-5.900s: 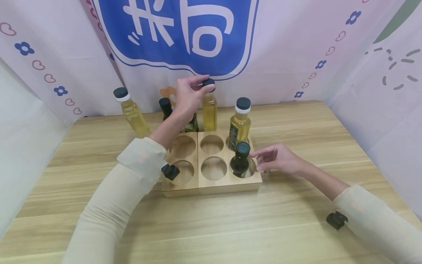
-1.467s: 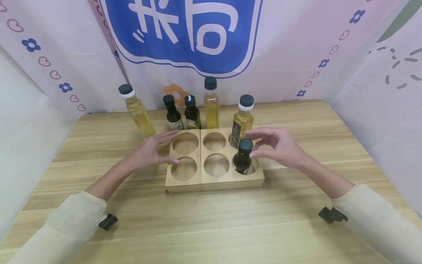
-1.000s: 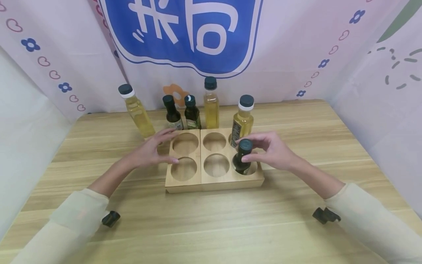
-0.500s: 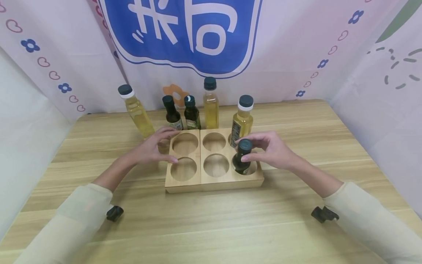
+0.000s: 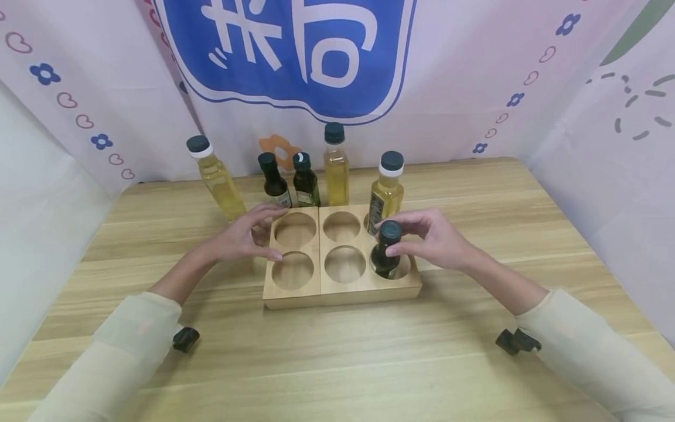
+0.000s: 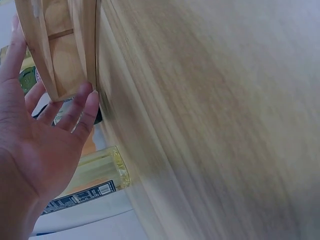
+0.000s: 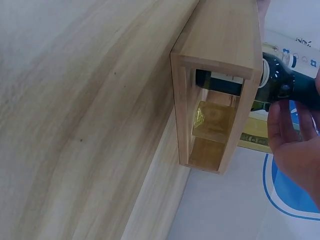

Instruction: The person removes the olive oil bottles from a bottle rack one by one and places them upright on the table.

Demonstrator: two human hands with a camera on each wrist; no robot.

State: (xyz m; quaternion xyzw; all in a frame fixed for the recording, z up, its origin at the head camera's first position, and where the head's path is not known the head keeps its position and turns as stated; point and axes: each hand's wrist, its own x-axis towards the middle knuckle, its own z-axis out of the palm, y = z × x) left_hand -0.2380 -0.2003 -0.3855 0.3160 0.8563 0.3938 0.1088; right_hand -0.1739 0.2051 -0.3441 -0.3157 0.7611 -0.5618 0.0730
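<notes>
In the head view, a wooden bottle rack (image 5: 320,258) with round holes stands mid-table. My left hand (image 5: 239,235) holds its left end, with the thumb at the front-left hole and fingers at the back corner. The left wrist view shows those fingers against the rack's end (image 6: 67,65). My right hand (image 5: 435,237) grips the neck of a dark glass bottle (image 5: 384,261), thumb on one side and fingers on the other. This bottle sits in the front right hole, and its lower part shows through the rack's side opening. Behind it, an oil bottle (image 5: 387,196) occupies the back right hole.
Behind the rack are two small dark bottles (image 5: 275,184) and a tall clear bottle of yellow oil (image 5: 336,170). Another oil bottle (image 5: 218,181) stands back left, near the left hand. A printed cloth (image 5: 448,76) hangs along the table's rear edge.
My left hand has left the tall oil bottle's cap and come down to the rack's left end. My right hand has moved in and closed round the dark bottle's neck.
</notes>
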